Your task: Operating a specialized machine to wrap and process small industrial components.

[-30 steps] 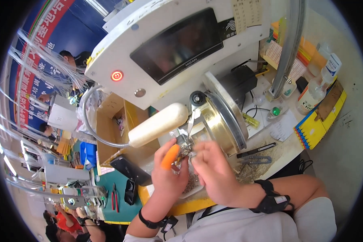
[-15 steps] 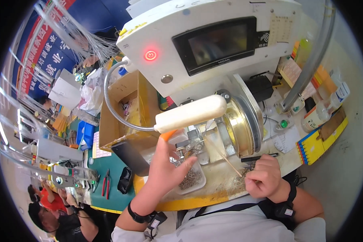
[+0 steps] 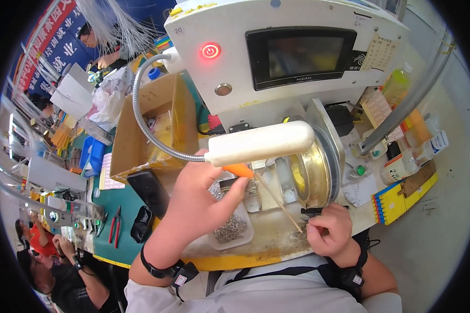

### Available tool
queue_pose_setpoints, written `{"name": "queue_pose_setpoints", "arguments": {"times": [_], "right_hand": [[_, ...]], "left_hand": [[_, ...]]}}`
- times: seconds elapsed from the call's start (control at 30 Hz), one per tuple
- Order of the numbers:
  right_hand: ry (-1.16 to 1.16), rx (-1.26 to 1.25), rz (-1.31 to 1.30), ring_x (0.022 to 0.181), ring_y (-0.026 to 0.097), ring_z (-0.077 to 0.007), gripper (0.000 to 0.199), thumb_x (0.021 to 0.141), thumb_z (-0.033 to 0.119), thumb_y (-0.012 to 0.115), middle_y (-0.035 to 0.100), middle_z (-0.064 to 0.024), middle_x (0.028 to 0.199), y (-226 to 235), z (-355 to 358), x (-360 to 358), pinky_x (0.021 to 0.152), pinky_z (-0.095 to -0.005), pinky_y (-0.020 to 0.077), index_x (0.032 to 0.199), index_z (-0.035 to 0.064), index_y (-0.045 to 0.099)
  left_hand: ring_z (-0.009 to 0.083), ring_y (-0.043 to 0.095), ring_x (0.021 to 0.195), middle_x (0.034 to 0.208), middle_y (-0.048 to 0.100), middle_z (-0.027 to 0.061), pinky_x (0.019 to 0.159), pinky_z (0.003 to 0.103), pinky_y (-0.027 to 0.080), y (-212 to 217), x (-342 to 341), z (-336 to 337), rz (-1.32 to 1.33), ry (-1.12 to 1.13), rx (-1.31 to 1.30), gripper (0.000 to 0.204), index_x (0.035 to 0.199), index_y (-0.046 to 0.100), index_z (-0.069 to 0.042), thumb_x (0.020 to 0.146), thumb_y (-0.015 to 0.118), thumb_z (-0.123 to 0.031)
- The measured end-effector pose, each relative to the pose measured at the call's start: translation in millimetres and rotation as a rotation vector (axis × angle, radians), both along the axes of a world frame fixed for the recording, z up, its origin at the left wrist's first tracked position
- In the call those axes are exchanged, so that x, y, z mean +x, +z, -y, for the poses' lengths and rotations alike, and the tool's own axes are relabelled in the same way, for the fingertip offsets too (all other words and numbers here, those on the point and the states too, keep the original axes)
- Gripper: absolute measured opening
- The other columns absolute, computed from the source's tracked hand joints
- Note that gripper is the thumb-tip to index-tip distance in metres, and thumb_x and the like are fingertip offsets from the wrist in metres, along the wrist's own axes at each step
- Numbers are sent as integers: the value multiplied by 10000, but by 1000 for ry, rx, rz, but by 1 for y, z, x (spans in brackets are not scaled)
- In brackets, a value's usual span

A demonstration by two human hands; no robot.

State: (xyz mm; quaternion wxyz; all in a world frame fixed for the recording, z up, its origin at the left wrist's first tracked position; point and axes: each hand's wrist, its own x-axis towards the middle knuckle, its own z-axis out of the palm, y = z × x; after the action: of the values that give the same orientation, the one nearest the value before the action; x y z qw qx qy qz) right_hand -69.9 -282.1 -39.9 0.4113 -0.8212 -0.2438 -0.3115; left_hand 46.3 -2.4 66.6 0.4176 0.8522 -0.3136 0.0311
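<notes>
1. The left hand is raised beneath the cream lamp head and pinches an orange-handled tool between thumb and fingers, its tip directed into the clamp fixture at the front of the white machine.
2. The right hand rests low on the desk, fingers closed in a pinch on the near end of a thin wire. The wire runs taut up and left to the fixture, probably so that it stays straight there.
3. The lamp on its gooseneck hangs directly over the fixture, apparently to light the work point.
4. A clear tray of small metal parts lies under the left hand, within easy reach (the parts are too small to identify).
5. Beside the fixture stands a brass-coloured spool. A cardboard box stands to the left, with a dark phone and red-handled pliers nearby.
</notes>
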Motion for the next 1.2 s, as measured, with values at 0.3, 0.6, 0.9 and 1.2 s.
{"name": "queue_pose_setpoints", "arguments": {"times": [0.3, 0.6, 0.9, 1.2], "right_hand": [[319, 174, -148, 466, 491, -198, 200, 838, -12, 737, 521, -2, 604, 31, -21, -3, 506, -342, 396, 1005, 70, 664], [456, 1429, -1059, 937, 631, -119, 207, 1140, 193, 521, 650, -60, 1057, 67, -93, 13, 817, -290, 505, 1299, 61, 539], [427, 1709, -1164, 748, 453, -109, 131, 1156, 234, 501, 482, 1, 839, 76, -106, 35, 663, -277, 403, 1102, 124, 549], [296, 1722, -1183, 611, 290, -44, 63, 1144, 200, 551, 353, 81, 761, 84, -115, 30, 532, -232, 239, 1095, 163, 563]], "left_hand": [[395, 607, 1095, 1182, 681, 185, 1014, 508, 426, 9, 1, 13, 304, 3, 73, 199, 1100, 726, -39, 906, 742, -77], [311, 512, 956, 1094, 628, 37, 841, 467, 325, 34, -28, 8, 170, -230, 232, 158, 972, 676, -146, 851, 777, -148], [210, 534, 1048, 1238, 645, -83, 868, 388, 350, 7, -50, -19, 205, -489, 309, 275, 1061, 720, -203, 810, 828, -170], [329, 592, 1094, 1195, 666, 114, 992, 452, 450, -15, 28, 2, 93, -121, -134, 239, 1155, 715, -53, 916, 724, -67]]}}
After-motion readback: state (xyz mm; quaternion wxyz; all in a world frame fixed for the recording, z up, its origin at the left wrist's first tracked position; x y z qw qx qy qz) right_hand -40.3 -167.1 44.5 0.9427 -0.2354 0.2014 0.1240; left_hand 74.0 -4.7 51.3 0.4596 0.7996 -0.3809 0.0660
